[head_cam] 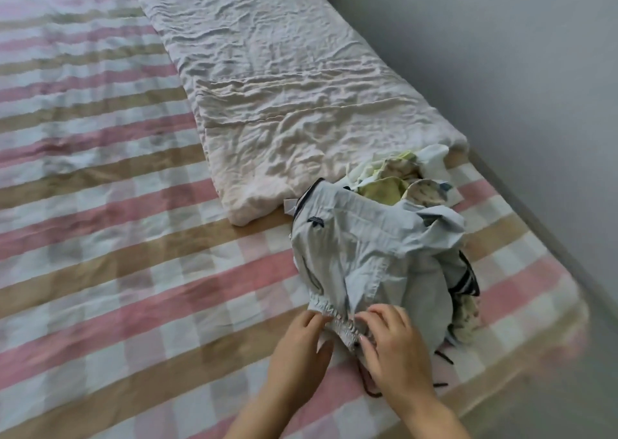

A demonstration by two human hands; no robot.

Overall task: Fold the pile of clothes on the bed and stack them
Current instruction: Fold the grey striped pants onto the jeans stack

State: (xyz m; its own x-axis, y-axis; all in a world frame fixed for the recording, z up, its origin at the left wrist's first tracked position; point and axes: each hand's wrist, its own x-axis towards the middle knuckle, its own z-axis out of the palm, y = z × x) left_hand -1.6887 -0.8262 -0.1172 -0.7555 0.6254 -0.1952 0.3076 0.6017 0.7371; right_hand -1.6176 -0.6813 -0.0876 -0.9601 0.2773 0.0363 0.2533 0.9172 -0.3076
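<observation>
A pile of clothes [398, 224] lies on the bed's near right part. On top is a pale blue garment [351, 248] with a dark logo, dark trim and an elastic waistband; its dark drawstring trails toward me. Yellow-green and patterned small pieces [394, 184] sit at the pile's far end, and a dark striped piece [466, 279] shows at its right. My left hand [301, 348] pinches the waistband's left part. My right hand [394, 348] grips the waistband just to its right.
The bed [117, 237] carries a pink, tan and white checked sheet. A folded, wrinkled cream blanket [267, 87] lies along the far right, touching the pile. A grey wall [518, 53] runs along the bed's right edge.
</observation>
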